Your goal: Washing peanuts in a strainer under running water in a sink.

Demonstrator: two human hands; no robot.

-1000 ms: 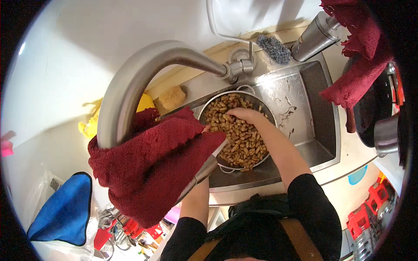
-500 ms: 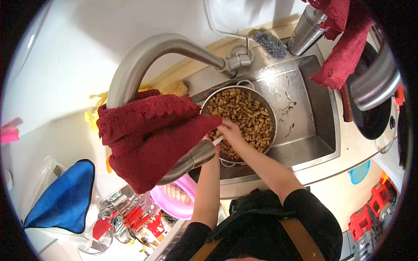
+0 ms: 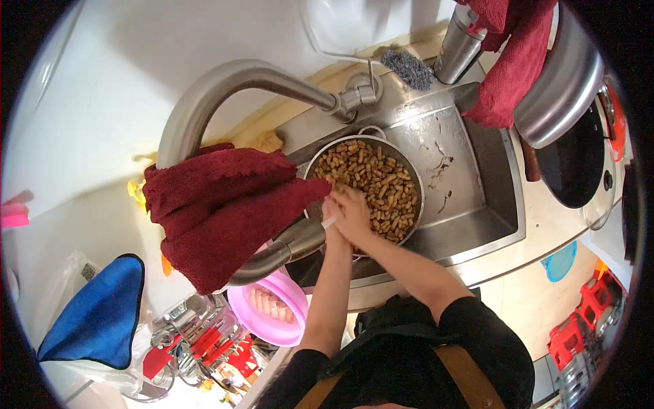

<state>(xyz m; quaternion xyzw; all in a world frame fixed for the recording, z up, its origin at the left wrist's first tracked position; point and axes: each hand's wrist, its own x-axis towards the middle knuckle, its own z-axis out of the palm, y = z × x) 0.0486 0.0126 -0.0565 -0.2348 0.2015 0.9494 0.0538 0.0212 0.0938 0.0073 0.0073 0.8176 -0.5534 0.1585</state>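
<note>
Many unshelled peanuts (image 3: 392, 194) lie in a loop-handled metal pot (image 3: 420, 194) in the sink (image 3: 470, 187); the right hand (image 3: 352, 213) presses against the left hand (image 3: 333, 223), any pinch impossible to tell. A pink basin (image 3: 289, 290) holds pale pieces (image 3: 269, 305); a clear bag (image 3: 76, 264) bears an unreadable square label (image 3: 88, 272).

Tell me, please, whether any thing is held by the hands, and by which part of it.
It cannot be told: the right hand partly hides the left hand near the peanuts, and no held thing shows.
</note>
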